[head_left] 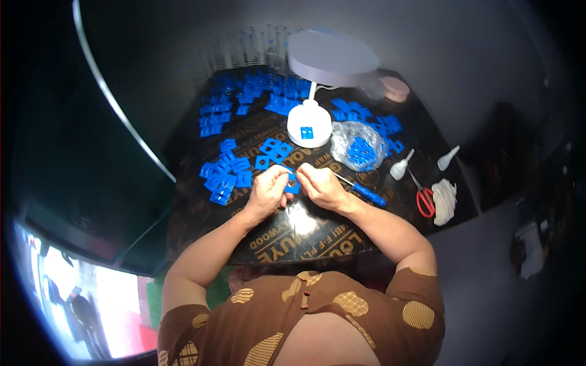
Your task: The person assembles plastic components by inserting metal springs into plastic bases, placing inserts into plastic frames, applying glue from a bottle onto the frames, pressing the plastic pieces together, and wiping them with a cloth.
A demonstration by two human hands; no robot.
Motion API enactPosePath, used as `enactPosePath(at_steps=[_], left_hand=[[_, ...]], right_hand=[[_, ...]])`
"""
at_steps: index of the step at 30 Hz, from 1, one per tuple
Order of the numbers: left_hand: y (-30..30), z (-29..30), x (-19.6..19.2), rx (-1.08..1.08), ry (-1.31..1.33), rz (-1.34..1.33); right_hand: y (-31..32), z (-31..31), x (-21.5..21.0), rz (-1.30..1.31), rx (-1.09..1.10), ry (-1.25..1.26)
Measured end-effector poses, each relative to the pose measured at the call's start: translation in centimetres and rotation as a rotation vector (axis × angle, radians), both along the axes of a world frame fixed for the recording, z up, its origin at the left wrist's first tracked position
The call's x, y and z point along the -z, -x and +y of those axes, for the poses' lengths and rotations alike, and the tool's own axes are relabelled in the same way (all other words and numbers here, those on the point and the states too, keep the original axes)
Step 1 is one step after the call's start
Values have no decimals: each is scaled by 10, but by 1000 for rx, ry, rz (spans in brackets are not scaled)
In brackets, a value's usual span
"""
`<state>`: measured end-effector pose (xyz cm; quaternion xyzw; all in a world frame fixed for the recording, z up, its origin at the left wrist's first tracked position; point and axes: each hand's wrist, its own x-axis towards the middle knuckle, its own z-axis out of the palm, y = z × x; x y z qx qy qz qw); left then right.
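A small blue square plastic piece with an opening in its middle (293,184) is held close to my body over the table. My left hand (267,190) grips its left side, thumb and fingers closed round it. My right hand (321,186) is at the piece's upper right, fingertips pinched together; whatever is between them is too small to make out. Just beyond my hands lie loose blue square pieces (274,150). A larger heap of such pieces (226,171) is to the left of my left hand. Near my right hand rests a blue-handled screwdriver (370,195).
A white lamp (310,131) with a round head (334,58) stands beyond my hands, a blue piece on its base. A clear plastic bag (342,155) holds small blue parts. Red-handled scissors (425,202), white squeeze bottles (400,168) and a white cloth (445,201) lie right. Rows of blue pieces (215,119) fill the back.
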<state>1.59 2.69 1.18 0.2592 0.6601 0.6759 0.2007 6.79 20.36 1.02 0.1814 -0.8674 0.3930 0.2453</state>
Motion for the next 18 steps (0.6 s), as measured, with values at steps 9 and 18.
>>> enactPosePath(at_steps=[9,18], left_hand=[[-3,0,-2,-7,16,-67],[14,3,-10,45,12,-124]], right_hand=[[3,0,0,44,18,12],[-1,5,-5,-116,40,100]])
